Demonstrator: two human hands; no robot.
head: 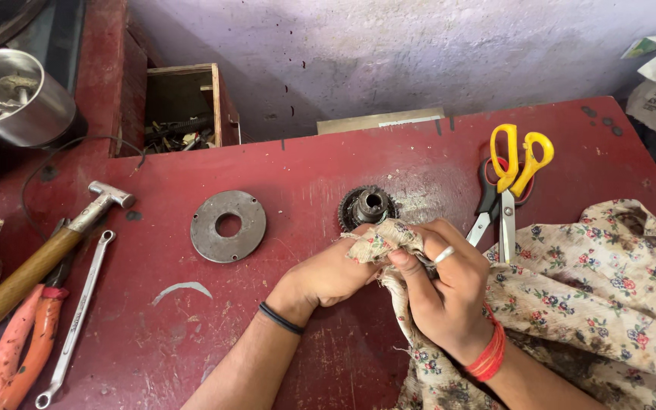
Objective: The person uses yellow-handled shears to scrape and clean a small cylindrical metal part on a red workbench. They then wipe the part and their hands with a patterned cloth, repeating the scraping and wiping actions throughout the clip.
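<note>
The right hand point(442, 285), with red threads at its wrist, and the left hand point(328, 275), with a black band, meet at mid-tabletop, fingers pinching a strip of flowered beige cloth point(609, 304) whose bulk drapes over the right front edge. Just beyond them sits a dark toothed metal gear point(367, 206). The worn red tabletop point(305, 175) lies bare around a flat steel ring disc point(228, 225). Yellow-handled scissors point(512, 182) lie right, a wooden-handled hammer point(47, 254) left.

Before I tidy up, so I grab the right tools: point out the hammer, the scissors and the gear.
hammer point(109, 195), head view, metal head
scissors point(521, 156), head view, yellow handles
gear point(367, 205), head view, hub
</note>
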